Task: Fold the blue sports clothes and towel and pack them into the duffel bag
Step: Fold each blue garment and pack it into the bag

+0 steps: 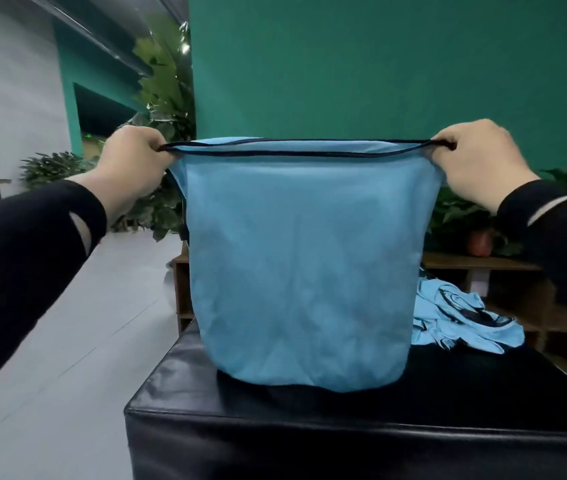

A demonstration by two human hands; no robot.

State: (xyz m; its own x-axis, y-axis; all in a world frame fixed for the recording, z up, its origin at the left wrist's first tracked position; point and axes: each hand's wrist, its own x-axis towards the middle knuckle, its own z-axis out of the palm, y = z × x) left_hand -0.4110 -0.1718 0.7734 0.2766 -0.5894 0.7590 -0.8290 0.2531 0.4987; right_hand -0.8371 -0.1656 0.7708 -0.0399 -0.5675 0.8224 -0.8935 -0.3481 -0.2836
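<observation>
The left hand [133, 164] and the right hand [479, 161] are both clenched on the top corners of a light blue garment [302, 265], one hand at each end of its dark-trimmed upper edge [295, 148]. The edge runs taut and nearly level between the two fists. The garment hangs straight down between and below the hands; its lower hem meets the top of a black padded block [309, 427] directly beneath them. No brand, label or lettering can be read on the held fabric. Below the right hand, on the same block, lies a second light blue garment [462, 317], crumpled, with a dark printed pattern whose content cannot be made out. Both forearms are covered by dark sleeves [25, 251]. Behind the hands stands a green wall [379, 64], with potted plants [167, 98] beyond the left hand.
</observation>
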